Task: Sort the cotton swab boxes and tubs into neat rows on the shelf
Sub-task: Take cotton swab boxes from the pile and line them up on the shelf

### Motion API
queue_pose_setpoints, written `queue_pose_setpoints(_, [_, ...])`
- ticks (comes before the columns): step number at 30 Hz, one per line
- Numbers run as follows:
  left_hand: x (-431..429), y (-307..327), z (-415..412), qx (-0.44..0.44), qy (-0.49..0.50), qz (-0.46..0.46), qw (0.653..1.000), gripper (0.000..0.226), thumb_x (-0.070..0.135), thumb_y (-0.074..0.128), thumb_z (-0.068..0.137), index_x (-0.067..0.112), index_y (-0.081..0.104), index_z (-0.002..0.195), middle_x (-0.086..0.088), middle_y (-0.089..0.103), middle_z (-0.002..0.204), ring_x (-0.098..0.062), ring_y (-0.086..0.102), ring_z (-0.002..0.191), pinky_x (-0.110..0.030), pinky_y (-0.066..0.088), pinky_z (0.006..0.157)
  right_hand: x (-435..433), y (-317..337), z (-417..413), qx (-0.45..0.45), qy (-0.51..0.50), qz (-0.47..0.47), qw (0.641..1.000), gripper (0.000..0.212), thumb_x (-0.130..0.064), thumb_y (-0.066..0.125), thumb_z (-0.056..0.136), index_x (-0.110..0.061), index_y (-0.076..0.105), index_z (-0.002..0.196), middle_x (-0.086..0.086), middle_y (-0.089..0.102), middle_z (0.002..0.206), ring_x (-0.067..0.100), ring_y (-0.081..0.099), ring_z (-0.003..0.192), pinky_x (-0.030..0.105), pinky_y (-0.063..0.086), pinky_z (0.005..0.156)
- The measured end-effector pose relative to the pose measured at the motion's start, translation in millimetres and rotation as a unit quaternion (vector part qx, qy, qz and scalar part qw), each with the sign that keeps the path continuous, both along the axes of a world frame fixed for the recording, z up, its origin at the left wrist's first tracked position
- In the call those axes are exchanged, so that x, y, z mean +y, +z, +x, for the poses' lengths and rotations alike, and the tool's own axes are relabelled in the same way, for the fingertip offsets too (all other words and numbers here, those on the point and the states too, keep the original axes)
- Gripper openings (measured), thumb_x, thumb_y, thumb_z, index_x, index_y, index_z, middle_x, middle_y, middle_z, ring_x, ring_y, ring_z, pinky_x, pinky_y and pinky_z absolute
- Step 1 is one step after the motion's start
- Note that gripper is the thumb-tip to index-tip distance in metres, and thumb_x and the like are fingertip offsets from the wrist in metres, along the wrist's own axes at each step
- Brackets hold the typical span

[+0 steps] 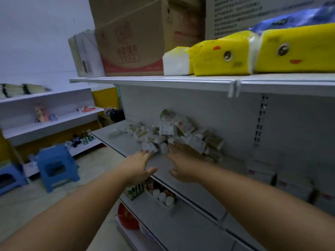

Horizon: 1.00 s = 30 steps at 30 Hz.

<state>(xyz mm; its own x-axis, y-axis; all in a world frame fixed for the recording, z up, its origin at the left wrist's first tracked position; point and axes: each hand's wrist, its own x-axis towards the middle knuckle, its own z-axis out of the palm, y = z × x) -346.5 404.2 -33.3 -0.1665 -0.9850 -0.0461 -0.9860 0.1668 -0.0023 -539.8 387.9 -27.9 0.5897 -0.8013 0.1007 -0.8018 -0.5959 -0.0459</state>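
Left hand (pixel 140 165), right hand (pixel 181 167), each grip wide; fingertips (pixel 143 152) at jumbled swab boxes (pixel 181 133) on shelf (pixel 117 142)

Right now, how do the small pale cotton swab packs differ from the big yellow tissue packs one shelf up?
The cotton swab packs are small and pale; the yellow tissue packs are large and bright. The swab packs lie jumbled in a heap; the tissue packs lie side by side. Both sit on white shelves.
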Motion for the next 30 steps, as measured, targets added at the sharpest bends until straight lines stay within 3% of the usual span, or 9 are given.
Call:
queue_pose_setpoints(4, [-25, -11, 41, -0.012, -0.003, 0.018, 1.000, 0.072, 0.062, 0.034, 0.092, 0.026, 0.011, 0.150, -0.002, 0.008, 0.159, -0.019, 0.006, 0.146, -0.037, 0.013, 0.116, -41, -4, 47, 0.004, 0.013, 0.003, 1.000, 0.057, -0.040, 0.046, 0.093, -0.025, 0.028, 0.145, 0.003, 0.006, 0.158, 0.026, 0.006, 0.144, 0.040, 0.018, 0.115])
queue_pose_setpoints(8, [-62, -15, 97, -0.001, 0.003, 0.015, 1.000, 0.071, 0.059, 0.035, 0.093, 0.024, 0.013, 0.150, -0.003, 0.008, 0.159, -0.019, 0.003, 0.146, -0.039, 0.011, 0.117, -75, -8, 99, 0.011, 0.035, -0.035, 0.999, 0.050, -0.036, 0.047, 0.092, -0.019, 0.039, 0.138, 0.009, 0.022, 0.152, 0.030, 0.020, 0.138, 0.041, 0.024, 0.112])
queue_pose_setpoints(13, [-109, -15, 181, 0.005, -0.040, 0.027, 0.999, 0.070, 0.057, 0.036, 0.094, 0.021, 0.015, 0.150, -0.005, 0.012, 0.158, -0.021, 0.008, 0.145, -0.041, 0.013, 0.116, -123, -18, 166, 0.000, 0.005, -0.032, 0.999, 0.056, -0.041, 0.047, 0.092, -0.020, 0.035, 0.142, 0.004, 0.015, 0.157, 0.023, 0.014, 0.143, 0.034, 0.019, 0.115])
queue_pose_setpoints(18, [-159, -20, 260, -0.002, -0.056, 0.051, 0.997, 0.068, 0.056, 0.037, 0.094, 0.020, 0.019, 0.149, -0.005, 0.023, 0.154, -0.024, 0.022, 0.140, -0.040, 0.024, 0.112, -156, -19, 234, -0.010, -0.036, -0.013, 0.999, 0.050, -0.043, 0.048, 0.092, -0.020, 0.042, 0.136, 0.007, 0.029, 0.150, 0.025, 0.024, 0.136, 0.034, 0.027, 0.109])
queue_pose_setpoints(26, [-229, -49, 323, 0.032, -0.073, 0.074, 0.994, 0.068, 0.054, 0.042, 0.093, 0.023, 0.018, 0.149, -0.003, 0.019, 0.157, -0.021, 0.010, 0.145, -0.039, 0.018, 0.116, -225, -18, 273, -0.046, -0.115, -0.004, 0.992, 0.055, -0.040, 0.049, 0.092, -0.017, 0.037, 0.141, 0.005, 0.033, 0.148, 0.019, 0.027, 0.136, 0.025, 0.022, 0.109])
queue_pose_setpoints(30, [-274, -55, 340, 0.083, -0.059, 0.059, 0.993, 0.068, 0.051, 0.048, 0.090, 0.022, 0.025, 0.147, -0.004, 0.030, 0.150, -0.021, 0.029, 0.137, -0.032, 0.029, 0.108, -271, -22, 292, -0.062, -0.132, -0.016, 0.989, 0.044, -0.034, 0.055, 0.088, -0.016, 0.052, 0.128, 0.007, 0.051, 0.131, 0.025, 0.047, 0.121, 0.031, 0.036, 0.100])
